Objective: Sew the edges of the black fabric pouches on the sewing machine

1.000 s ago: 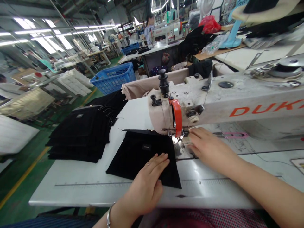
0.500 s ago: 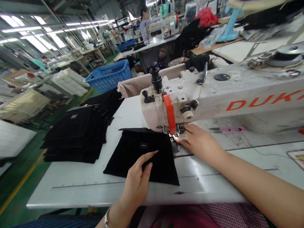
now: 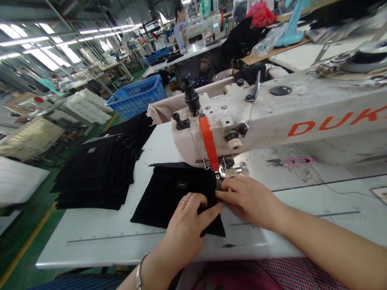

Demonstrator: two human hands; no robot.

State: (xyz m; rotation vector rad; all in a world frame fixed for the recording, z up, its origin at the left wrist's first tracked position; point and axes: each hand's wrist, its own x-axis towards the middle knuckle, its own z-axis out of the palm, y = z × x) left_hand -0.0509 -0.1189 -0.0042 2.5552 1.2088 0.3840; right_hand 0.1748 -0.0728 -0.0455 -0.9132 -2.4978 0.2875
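A flat black fabric piece (image 3: 163, 201) with a small dark label (image 3: 182, 185) lies on the sewing machine bed, its right edge by the presser foot (image 3: 219, 175). My left hand (image 3: 189, 225) rests on its lower right part, fingers bent and thumb stretched toward the edge, holding the cloth down. My right hand (image 3: 250, 199) is closed at the right edge of the cloth, just in front of the presser foot, its fingertips pinching the edge. The white sewing machine (image 3: 266, 117) has an orange guard (image 3: 208, 143) in front of the needle area, partly hiding it.
A stack of black fabric pieces (image 3: 93, 173) stands on the table's left side. Pink-handled thread snips (image 3: 292, 162) lie behind my right hand. Beyond are a blue basket (image 3: 137, 94), a blue stand (image 3: 292, 30) and a person in a striped top (image 3: 179, 36).
My right hand has moved from beside the presser foot toward me, onto the cloth's edge. My left hand has slid right and curled its fingers. The view has shifted slightly.
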